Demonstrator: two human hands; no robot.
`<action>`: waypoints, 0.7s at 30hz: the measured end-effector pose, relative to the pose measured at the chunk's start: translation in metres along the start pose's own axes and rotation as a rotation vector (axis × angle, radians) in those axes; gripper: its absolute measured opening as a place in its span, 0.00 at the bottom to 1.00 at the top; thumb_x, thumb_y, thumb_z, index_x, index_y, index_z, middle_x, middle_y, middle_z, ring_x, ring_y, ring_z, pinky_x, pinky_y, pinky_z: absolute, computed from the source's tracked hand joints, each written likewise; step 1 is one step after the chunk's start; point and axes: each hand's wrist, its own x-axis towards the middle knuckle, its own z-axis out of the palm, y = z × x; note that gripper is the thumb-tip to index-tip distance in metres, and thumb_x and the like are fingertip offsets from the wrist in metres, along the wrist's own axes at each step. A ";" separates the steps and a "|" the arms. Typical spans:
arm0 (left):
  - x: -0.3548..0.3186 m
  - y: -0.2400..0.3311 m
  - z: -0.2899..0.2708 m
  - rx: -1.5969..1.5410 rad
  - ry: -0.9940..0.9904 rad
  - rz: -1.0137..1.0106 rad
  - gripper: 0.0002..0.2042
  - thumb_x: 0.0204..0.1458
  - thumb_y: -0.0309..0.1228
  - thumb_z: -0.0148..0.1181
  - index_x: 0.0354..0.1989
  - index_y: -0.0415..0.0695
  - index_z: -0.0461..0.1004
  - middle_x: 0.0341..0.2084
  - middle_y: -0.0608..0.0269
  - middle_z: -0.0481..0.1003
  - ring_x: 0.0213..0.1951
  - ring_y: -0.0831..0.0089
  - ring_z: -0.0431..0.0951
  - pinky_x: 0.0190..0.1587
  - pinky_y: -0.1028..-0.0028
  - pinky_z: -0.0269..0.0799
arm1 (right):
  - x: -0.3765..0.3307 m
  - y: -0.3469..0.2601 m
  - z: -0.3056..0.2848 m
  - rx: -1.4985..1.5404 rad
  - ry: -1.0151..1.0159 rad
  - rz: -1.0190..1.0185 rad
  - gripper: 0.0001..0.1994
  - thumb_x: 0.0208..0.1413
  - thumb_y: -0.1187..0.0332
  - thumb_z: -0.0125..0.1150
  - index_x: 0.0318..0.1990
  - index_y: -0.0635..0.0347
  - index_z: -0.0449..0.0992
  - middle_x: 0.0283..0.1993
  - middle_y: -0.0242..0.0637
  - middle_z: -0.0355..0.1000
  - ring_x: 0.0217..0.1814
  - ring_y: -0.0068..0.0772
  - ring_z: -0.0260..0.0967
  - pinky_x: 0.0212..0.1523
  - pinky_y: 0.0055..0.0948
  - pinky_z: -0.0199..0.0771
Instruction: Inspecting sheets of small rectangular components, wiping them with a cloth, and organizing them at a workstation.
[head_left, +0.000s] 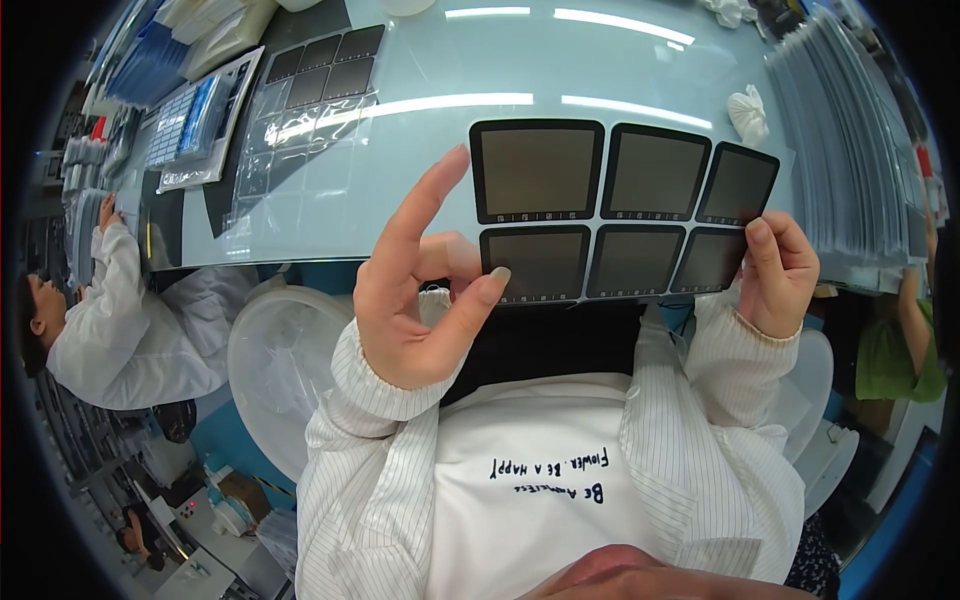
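A clear sheet of several dark, black-bordered rectangular panels point(537, 172) is tilted up above the table's near edge, between my two hands. My left hand point(410, 290) has its thumb on the sheet's lower left corner, and its forefinger points up along the left border. Its other fingers are curled, partly behind the sheet. At the opposite side, my right hand point(778, 272) pinches the right edge between thumb and fingers. The fingertips behind the panels are hidden.
A similar sheet of dark panels point(325, 65) lies on clear film at the far left of the glass-topped table point(420, 200). Crumpled white tissue point(748, 113) and tall stacks of clear sheets point(840, 140) stand at right. A person in white point(140, 310) works at left.
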 end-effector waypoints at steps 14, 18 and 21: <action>-0.004 0.004 -0.004 -0.107 0.056 -0.063 0.33 0.42 0.15 0.54 0.61 0.26 0.51 0.17 0.64 0.74 0.17 0.84 0.68 0.27 0.87 0.61 | -0.002 -0.006 0.005 -0.005 -0.030 0.022 0.06 0.52 0.71 0.63 0.34 0.64 0.76 0.26 0.29 0.71 0.20 0.14 0.60 0.20 0.15 0.58; -0.002 0.004 -0.006 -0.115 0.060 -0.070 0.33 0.42 0.15 0.54 0.61 0.26 0.51 0.19 0.62 0.75 0.19 0.84 0.70 0.29 0.87 0.62 | -0.002 -0.011 0.008 0.030 -0.035 0.040 0.06 0.50 0.73 0.64 0.32 0.65 0.75 0.25 0.33 0.72 0.21 0.18 0.64 0.20 0.17 0.62; -0.002 0.007 -0.008 -0.128 0.082 -0.086 0.33 0.42 0.15 0.54 0.61 0.25 0.51 0.19 0.61 0.75 0.20 0.84 0.72 0.32 0.87 0.63 | -0.002 -0.011 0.008 0.021 -0.063 0.026 0.05 0.50 0.74 0.64 0.32 0.66 0.75 0.25 0.33 0.72 0.20 0.18 0.64 0.20 0.16 0.63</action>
